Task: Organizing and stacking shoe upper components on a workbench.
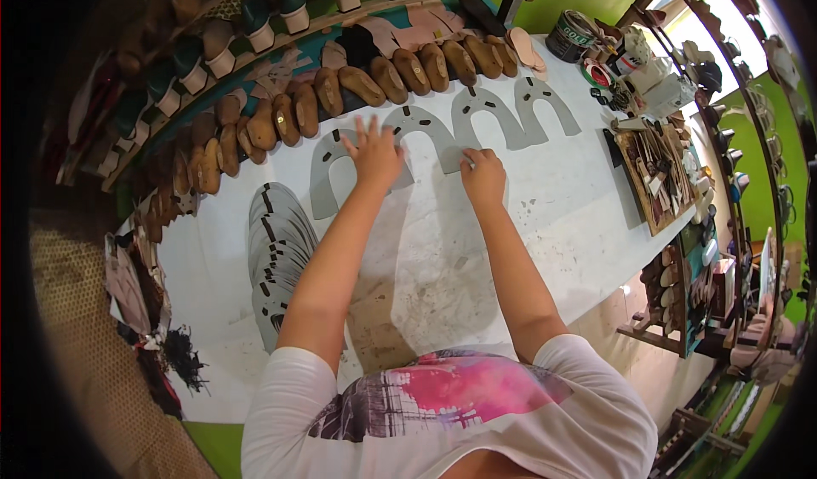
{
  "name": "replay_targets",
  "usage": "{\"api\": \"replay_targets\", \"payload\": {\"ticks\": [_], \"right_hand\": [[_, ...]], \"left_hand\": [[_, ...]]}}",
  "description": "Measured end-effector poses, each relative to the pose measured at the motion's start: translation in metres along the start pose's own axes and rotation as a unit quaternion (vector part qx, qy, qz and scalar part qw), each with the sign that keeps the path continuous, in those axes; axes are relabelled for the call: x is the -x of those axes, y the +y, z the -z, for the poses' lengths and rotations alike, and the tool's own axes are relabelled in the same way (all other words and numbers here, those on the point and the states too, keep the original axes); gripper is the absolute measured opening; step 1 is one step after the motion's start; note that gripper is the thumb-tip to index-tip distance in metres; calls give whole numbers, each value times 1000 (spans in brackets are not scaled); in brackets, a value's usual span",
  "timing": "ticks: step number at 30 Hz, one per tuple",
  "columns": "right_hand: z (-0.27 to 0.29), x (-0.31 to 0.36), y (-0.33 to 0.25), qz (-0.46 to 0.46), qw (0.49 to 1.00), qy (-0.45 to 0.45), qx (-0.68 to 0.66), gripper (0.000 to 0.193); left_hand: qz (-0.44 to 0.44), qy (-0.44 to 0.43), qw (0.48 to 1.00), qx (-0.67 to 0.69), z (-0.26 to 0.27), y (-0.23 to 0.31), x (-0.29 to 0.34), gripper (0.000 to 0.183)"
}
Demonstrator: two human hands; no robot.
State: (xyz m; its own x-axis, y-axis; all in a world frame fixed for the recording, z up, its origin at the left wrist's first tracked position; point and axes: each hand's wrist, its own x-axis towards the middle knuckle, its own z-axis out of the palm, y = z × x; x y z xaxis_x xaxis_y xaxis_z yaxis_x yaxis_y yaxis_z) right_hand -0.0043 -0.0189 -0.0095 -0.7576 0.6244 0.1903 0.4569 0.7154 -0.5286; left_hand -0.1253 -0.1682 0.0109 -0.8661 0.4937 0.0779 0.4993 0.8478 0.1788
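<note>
Left hand (377, 166), fingers spread wide, was over the first and second of four grey U-shaped shoe-upper pieces (410, 118); contact couldn't be told. Right hand (483, 181) had its fingers curled in, tips by the lower end of the second piece's right leg; whether they pinched it was unclear. The four pieces, each with small dark patches, lay in a row on the white worktable (545, 191). A fanned stack of similar grey pieces (274, 239) lay left of the left forearm. Wooden shoe lasts (362, 86) lined the far side; a tool tray (640, 191) sat right.
</note>
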Motion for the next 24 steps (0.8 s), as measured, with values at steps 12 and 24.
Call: {"api": "replay_targets", "payload": {"ticks": [12, 24], "right_hand": [[-8, 6, 7, 263, 963, 52, 30, 10], [-8, 32, 10, 249, 959, -60, 118, 51]], "left_hand": [[-174, 33, 983, 52, -6, -4, 57, 21], [-163, 16, 986, 9, -30, 8, 74, 58]]}}
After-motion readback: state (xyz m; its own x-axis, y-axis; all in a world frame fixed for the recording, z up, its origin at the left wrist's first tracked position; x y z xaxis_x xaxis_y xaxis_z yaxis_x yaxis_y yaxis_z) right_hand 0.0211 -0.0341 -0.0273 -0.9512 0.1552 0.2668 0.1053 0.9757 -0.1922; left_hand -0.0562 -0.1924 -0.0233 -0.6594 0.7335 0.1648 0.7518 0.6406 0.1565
